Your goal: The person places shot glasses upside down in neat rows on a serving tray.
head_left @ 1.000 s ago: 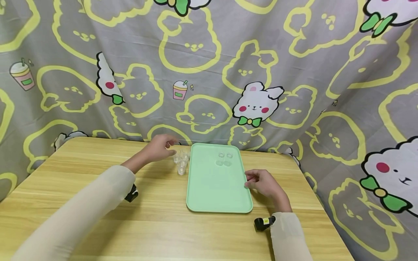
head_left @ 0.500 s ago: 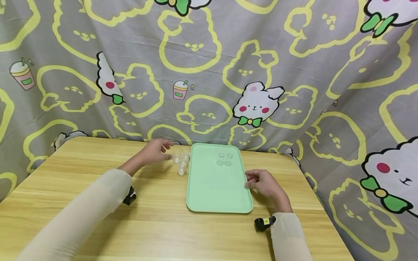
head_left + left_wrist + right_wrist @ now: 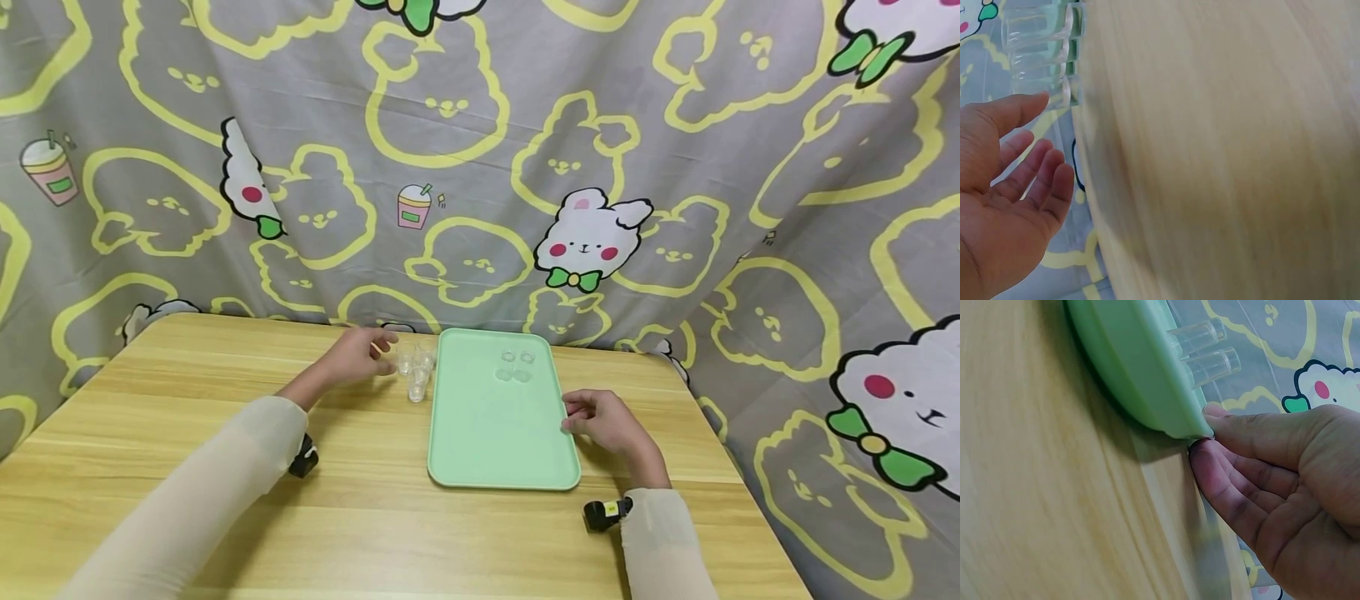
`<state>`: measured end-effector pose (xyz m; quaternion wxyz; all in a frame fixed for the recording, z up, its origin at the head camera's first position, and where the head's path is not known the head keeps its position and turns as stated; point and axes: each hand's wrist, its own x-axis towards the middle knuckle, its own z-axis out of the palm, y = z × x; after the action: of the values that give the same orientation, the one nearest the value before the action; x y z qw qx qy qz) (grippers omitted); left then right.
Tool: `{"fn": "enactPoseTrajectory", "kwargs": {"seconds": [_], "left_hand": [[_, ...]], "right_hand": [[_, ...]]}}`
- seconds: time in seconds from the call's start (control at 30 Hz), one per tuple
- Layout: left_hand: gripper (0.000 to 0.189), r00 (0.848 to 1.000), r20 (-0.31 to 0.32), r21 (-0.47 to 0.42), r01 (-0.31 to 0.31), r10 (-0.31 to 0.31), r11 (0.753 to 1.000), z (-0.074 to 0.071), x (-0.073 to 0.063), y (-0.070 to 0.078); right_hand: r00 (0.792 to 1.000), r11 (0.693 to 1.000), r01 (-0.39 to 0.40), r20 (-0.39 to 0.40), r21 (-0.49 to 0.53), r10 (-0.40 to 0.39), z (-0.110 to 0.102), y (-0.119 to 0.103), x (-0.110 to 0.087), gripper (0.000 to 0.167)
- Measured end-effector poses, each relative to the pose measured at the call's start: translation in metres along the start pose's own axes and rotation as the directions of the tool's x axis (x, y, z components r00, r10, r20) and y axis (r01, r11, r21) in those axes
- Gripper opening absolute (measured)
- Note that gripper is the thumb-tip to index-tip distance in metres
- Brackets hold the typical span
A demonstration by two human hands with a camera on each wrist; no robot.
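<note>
In the head view, my left hand (image 3: 356, 356) is just left of a cluster of small clear cups (image 3: 417, 387), its fingers loosely bent with nothing between them. The left wrist view has these clear cups (image 3: 1038, 59) in a row beyond my thumb tip, which overlaps the nearest one. My right hand (image 3: 606, 419) pinches the right rim of a light green tray (image 3: 502, 450). Close up in the right wrist view, the thumb lies on top of the tray's edge (image 3: 1141, 369) and the fingers are below it. Two small clear cups (image 3: 1210, 367) stand on the tray, toward its far right part.
The tray lies lengthwise on a wood-grain table (image 3: 337, 525), right beside the cup cluster. A grey patterned curtain (image 3: 465, 275) hangs along the table's back and right side. Each sleeve has a black wrist camera (image 3: 603, 514) at its cuff.
My left hand has come down and left from above the cups to beside them. The right hand keeps its hold on the tray, and tray and cups have stayed put.
</note>
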<state>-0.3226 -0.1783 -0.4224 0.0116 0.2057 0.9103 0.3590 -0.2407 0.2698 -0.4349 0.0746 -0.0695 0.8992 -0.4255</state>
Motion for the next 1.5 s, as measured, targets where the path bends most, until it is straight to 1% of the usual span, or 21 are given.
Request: {"fn": "enactPoseTrajectory", "kwargs": {"seconds": [0.2, 0.43, 0.57, 0.67, 0.87, 1.07, 1.23, 1.33, 1.5], "left_hand": [[0.051, 1.0, -0.008, -0.024, -0.014, 0.014, 1.0, 0.006, 0.002, -0.001], [0.048, 1.0, -0.01, -0.049, -0.011, 0.01, 0.999, 0.015, 0.008, -0.002], [0.048, 1.0, -0.006, -0.047, -0.005, 0.005, 0.999, 0.018, 0.012, -0.002], [0.046, 1.0, 0.001, -0.042, 0.0, 0.0, 0.999, 0.018, 0.013, -0.003], [0.033, 0.999, 0.024, -0.069, 0.027, -0.026, 0.997, 0.017, 0.015, -0.003], [0.028, 0.999, 0.037, -0.069, 0.02, -0.018, 0.997, 0.019, 0.018, -0.005], [0.027, 0.999, 0.035, -0.066, 0.024, -0.021, 0.998, 0.018, 0.018, -0.005], [0.027, 0.999, 0.035, -0.067, 0.037, -0.035, 0.997, 0.018, 0.018, -0.004], [0.03, 0.999, 0.031, -0.068, 0.046, -0.044, 0.997, 0.015, 0.017, -0.003]], "right_hand": [[1.0, 1.0, -0.002, -0.003, 0.001, 0.002, 0.0, 0.002, 0.0, 0.044], [1.0, 1.0, 0.006, 0.0, 0.003, -0.006, 0.0, 0.002, 0.0, 0.043], [1.0, 1.0, 0.008, 0.0, 0.002, -0.008, 0.0, 0.001, 0.0, 0.042], [1.0, 1.0, 0.011, -0.002, -0.001, -0.011, 0.0, 0.001, 0.0, 0.042], [1.0, 1.0, 0.012, 0.0, -0.008, -0.012, -0.001, 0.002, 0.002, 0.043], [1.0, 1.0, 0.007, -0.004, -0.01, -0.007, 0.0, 0.002, 0.003, 0.043], [1.0, 1.0, 0.005, -0.009, -0.013, -0.005, 0.0, 0.001, 0.003, 0.042], [1.0, 1.0, 0.0, -0.011, -0.01, 0.0, 0.0, 0.001, 0.003, 0.042], [1.0, 1.0, 0.008, -0.006, -0.008, -0.008, 0.001, 0.002, 0.002, 0.042]]}}
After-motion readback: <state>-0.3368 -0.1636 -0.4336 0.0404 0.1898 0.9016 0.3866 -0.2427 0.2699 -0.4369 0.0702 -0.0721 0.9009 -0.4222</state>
